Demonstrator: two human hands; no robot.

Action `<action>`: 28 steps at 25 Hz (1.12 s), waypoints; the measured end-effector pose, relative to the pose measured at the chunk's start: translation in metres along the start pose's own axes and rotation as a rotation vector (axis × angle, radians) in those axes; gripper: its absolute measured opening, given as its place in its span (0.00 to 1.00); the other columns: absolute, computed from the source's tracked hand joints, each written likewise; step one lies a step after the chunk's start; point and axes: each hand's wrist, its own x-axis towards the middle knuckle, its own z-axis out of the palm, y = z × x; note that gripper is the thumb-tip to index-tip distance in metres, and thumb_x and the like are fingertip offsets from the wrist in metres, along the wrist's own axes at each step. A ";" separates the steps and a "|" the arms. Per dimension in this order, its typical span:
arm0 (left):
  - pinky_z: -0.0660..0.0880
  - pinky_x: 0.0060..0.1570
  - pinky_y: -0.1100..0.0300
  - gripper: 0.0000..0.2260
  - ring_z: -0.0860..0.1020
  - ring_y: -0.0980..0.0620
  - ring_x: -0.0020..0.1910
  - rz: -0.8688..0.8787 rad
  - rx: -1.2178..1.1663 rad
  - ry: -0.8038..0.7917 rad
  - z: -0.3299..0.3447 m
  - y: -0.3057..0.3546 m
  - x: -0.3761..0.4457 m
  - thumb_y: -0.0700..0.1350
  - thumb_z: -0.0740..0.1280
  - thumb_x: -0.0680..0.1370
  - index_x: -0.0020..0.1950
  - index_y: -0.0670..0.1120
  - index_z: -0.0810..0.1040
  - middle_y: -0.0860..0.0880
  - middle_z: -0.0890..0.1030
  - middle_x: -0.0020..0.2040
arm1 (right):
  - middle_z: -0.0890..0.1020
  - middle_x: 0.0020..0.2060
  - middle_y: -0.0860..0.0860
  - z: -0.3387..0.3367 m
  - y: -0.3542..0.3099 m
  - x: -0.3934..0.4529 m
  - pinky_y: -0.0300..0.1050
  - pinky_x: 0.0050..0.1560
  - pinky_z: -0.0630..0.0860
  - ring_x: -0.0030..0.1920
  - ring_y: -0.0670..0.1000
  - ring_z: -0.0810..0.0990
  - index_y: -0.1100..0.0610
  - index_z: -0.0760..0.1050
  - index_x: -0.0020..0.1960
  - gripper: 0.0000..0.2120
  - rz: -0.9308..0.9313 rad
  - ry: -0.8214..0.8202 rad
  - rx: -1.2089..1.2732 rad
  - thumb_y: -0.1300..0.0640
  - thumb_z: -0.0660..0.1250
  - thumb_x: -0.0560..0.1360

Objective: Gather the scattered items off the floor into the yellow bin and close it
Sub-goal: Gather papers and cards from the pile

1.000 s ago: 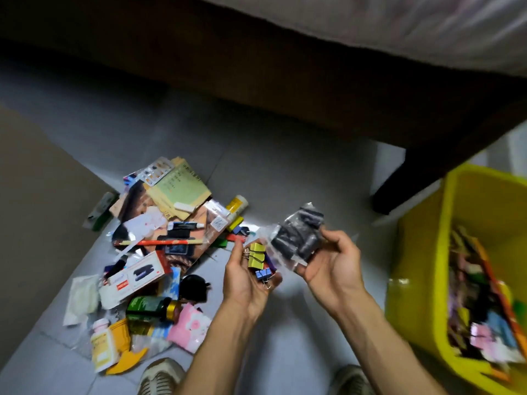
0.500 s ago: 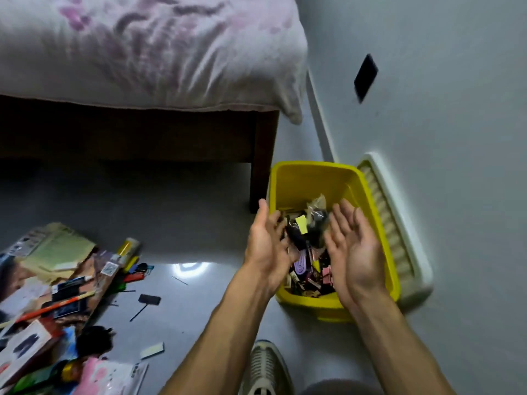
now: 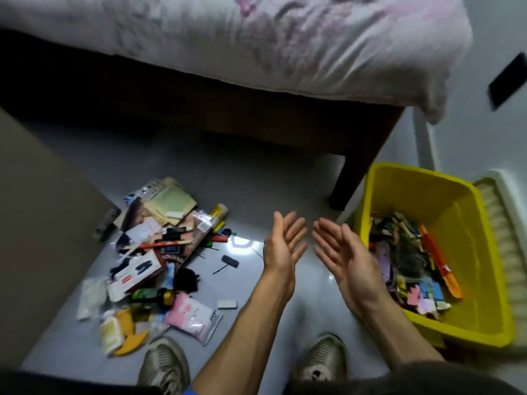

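Grey tiled floor (image 3: 256, 178) beside a bed w/ floral sheet (image 3: 285, 38). Rectangular yellow plastic bin (image 3: 467, 220), lid off, at right, roughly half full of mixed stationery. Scattered pile of packets, cards & bottles (image 3: 159, 252) lies left. Left hand (image 3: 281, 246) & right hand (image 3: 342, 255) hover between them, fingers spread, palms facing, holding nothing.
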 end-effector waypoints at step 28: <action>0.66 0.69 0.48 0.31 0.66 0.47 0.72 0.049 0.960 0.758 -0.326 0.110 0.170 0.49 0.68 0.75 0.76 0.55 0.62 0.51 0.63 0.76 | 0.73 0.68 0.54 0.266 0.190 0.306 0.52 0.60 0.74 0.63 0.58 0.75 0.51 0.61 0.72 0.34 -0.226 -0.514 -1.324 0.50 0.71 0.70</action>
